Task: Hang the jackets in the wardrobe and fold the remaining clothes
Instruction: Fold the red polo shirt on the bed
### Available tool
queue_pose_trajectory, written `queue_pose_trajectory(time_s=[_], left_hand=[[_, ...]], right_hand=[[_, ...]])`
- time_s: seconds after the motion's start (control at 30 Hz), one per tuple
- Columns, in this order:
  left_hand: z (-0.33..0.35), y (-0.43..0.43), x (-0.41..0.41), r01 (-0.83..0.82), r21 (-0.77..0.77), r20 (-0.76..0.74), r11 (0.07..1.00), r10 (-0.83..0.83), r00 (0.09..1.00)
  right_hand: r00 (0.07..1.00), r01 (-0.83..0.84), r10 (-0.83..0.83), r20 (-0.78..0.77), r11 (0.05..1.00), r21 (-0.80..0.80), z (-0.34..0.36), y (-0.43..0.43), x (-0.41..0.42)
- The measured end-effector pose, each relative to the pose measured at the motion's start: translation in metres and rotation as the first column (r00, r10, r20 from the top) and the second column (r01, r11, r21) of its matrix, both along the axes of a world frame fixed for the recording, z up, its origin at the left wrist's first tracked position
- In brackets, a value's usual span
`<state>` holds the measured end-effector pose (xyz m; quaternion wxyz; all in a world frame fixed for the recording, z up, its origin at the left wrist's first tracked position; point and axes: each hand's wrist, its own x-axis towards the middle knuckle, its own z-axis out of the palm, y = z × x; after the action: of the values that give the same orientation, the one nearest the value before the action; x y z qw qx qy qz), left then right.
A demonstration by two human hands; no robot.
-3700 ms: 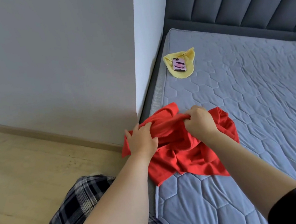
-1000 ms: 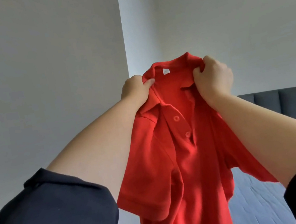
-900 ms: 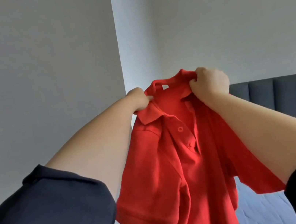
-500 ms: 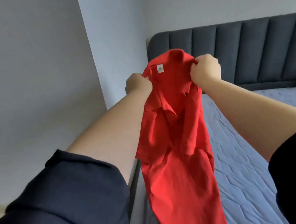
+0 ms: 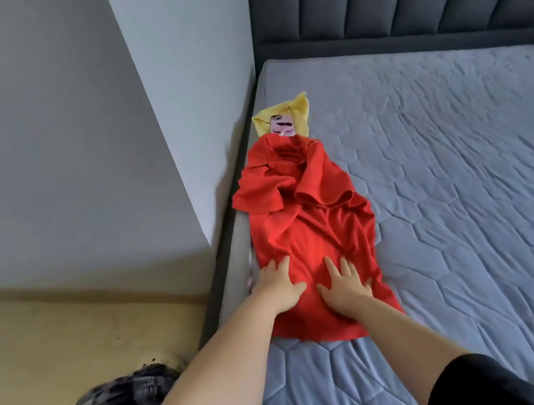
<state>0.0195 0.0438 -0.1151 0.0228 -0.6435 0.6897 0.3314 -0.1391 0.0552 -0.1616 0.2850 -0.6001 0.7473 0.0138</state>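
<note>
Step in hand: folding. The shirt [image 5: 308,231] lies lengthwise along the left edge of the bed [image 5: 462,173], collar end touching a yellow cloth [image 5: 297,111]. Left hand [image 5: 276,287] and right hand [image 5: 343,282] press flat on the hem end, fingers spread, holding nothing. Next, probably: spread the bunched sleeves. Open mattress lies right; the wall [image 5: 190,92] crowds the left.

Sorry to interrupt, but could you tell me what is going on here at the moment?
A person is laying out a red polo shirt lengthwise on the grey quilted mattress, near its wall-side edge. The left hand and right hand press flat on its lower part with fingers spread. The sleeves and collar end are bunched, so no fold is made yet. The collar end lies against a yellow cloth with a phone on it.
</note>
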Motion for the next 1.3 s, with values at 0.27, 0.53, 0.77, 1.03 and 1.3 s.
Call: queue_pose_trajectory(time_s=[0.27,0.53,0.77,1.03,1.3], left_hand=[[-0.045,0.051,0.016,0.467,-0.378,0.254,0.799,-0.396,0.882],[-0.028,0.057,0.0,0.446,-0.522,0.219,0.727,-0.391,0.894],[0.016,0.034,0.014,-0.644,-0.063,-0.725,0.762,0.409,0.554],[0.026,0.039,0.044,-0.5,-0.02,-0.759,0.866,0.312,0.571],[0.023,0.049,0.068,-0.673,-0.513,-0.465,0.533,0.487,0.74]], right_hand=[[0.923,0.01,0.047,0.382,0.989,-0.148,0.016,0.027,-0.029],[0.944,-0.129,0.164,0.286,0.982,-0.137,0.015,0.089,-0.033],[0.726,0.673,-0.355,0.589,0.542,-0.503,0.029,0.076,-0.016],[0.378,0.835,-0.542,0.751,0.55,-0.023,0.05,0.033,-0.007],[0.813,0.564,-0.473,0.341,0.49,-0.665,0.094,0.04,-0.059]])
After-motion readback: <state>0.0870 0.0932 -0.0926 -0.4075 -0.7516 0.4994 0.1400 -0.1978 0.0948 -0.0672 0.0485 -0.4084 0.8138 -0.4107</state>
